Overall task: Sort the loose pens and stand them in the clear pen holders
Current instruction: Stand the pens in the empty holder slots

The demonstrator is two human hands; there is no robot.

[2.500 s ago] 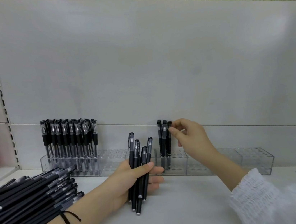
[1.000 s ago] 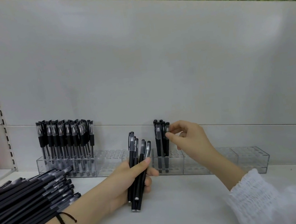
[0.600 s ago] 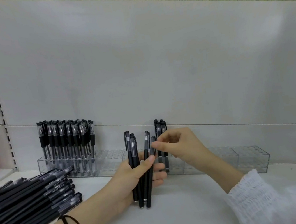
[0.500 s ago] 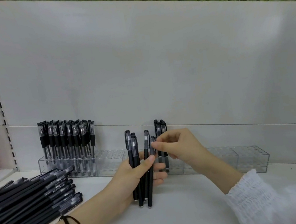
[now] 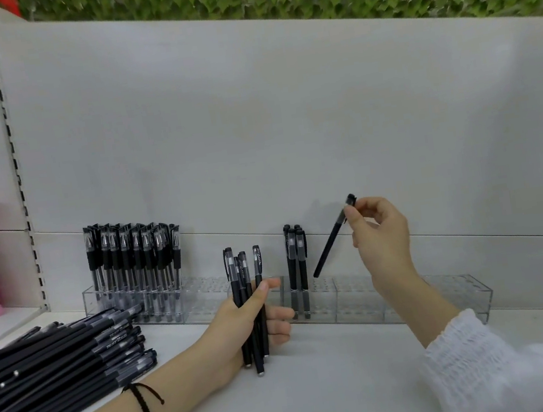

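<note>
My right hand (image 5: 381, 234) pinches a pen (image 5: 331, 241), seemingly light and stiff, at its cap; my left hand (image 5: 238, 331) grips spares (image 5: 245, 278).

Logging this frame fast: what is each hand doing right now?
Left hand: grips a bunch of black pens, upright on the shelf.
Right hand: pinches a single black pen near its cap, tilted above the clear holder.

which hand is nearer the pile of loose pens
Left. The left hand, gripping a bunch of pens, is just right of the pile; the right hand is farther right, pinching a single pen.
</note>
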